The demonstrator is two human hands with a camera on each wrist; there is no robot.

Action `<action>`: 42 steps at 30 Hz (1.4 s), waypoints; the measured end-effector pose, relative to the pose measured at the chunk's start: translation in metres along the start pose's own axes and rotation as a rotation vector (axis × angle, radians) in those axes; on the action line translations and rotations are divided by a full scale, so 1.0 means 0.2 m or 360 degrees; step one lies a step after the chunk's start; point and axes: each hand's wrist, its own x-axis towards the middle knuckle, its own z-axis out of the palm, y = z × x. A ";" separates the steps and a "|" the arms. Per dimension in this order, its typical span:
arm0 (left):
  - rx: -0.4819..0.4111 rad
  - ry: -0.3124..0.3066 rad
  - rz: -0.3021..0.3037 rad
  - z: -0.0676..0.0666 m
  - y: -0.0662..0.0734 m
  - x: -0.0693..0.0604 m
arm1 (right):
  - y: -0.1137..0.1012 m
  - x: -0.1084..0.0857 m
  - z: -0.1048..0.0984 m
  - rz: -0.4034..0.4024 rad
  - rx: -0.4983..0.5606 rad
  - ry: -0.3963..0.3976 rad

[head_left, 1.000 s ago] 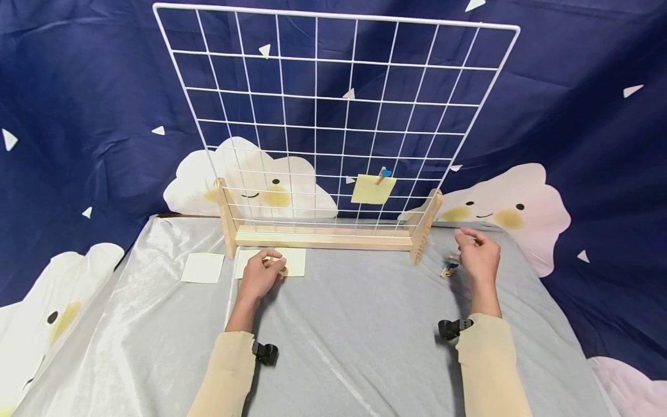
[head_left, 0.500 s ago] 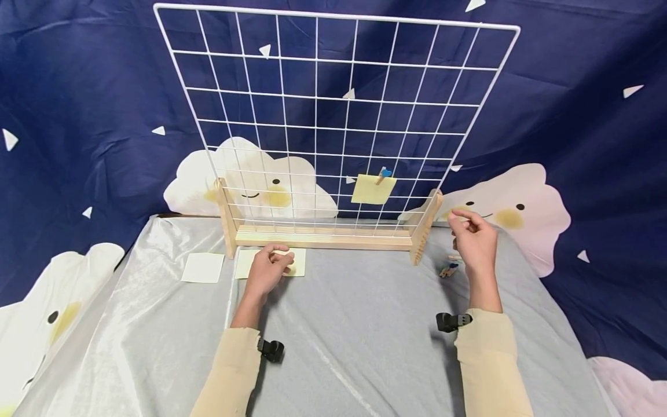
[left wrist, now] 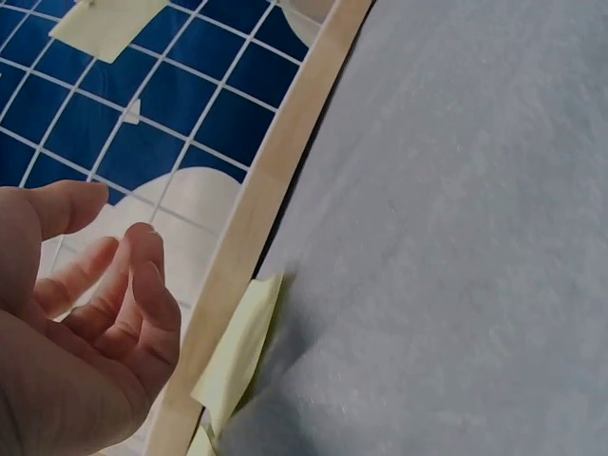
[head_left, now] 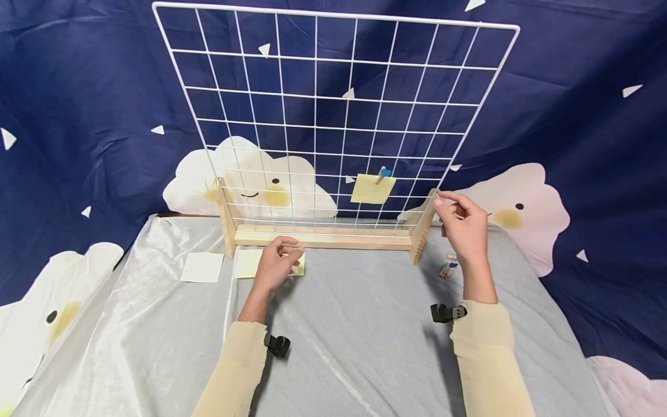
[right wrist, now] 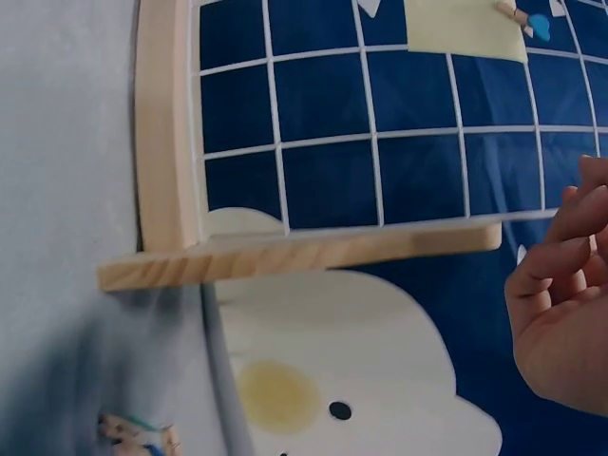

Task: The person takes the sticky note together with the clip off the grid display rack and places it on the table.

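My left hand [head_left: 278,266] hovers over two yellow sticky notes [head_left: 248,264] at the foot of a white wire grid [head_left: 315,125]. Its fingers curl loosely and the thumb stands apart from them; the left wrist view shows nothing between them. Beside the top of the stand's right wooden upright [head_left: 424,227] is my right hand [head_left: 465,227], loosely bent, with thumb and index tips near each other and no object visible there. On the grid, a clothespin with a blue heart [head_left: 384,173] holds another yellow note [head_left: 371,190]. Small clothespins [head_left: 448,267] lie right of the stand.
A white sticky note [head_left: 202,267] lies left of the stand on the grey cloth [head_left: 354,324]. The wooden base bar [head_left: 323,238] runs between the uprights. A dark blue curtain with clouds [head_left: 589,139] hangs behind.
My right hand has moved up and left, from beside the loose clothespins to the stand's right upright. My left hand has drifted right and slightly up over the yellow notes, which stay in place.
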 end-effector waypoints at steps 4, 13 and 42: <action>-0.0027 0.0000 0.0027 0.02 0.02 0.01 | -0.04 0.02 0.04 -0.0055 -0.0002 -0.0087; -0.0073 -0.0026 0.0068 0.07 0.08 0.02 | -0.21 0.03 0.16 -0.0229 -0.0065 -0.0330; -0.0416 -0.0117 0.0013 0.28 0.25 0.09 | -0.23 0.17 0.33 -0.0304 -0.0622 -0.0625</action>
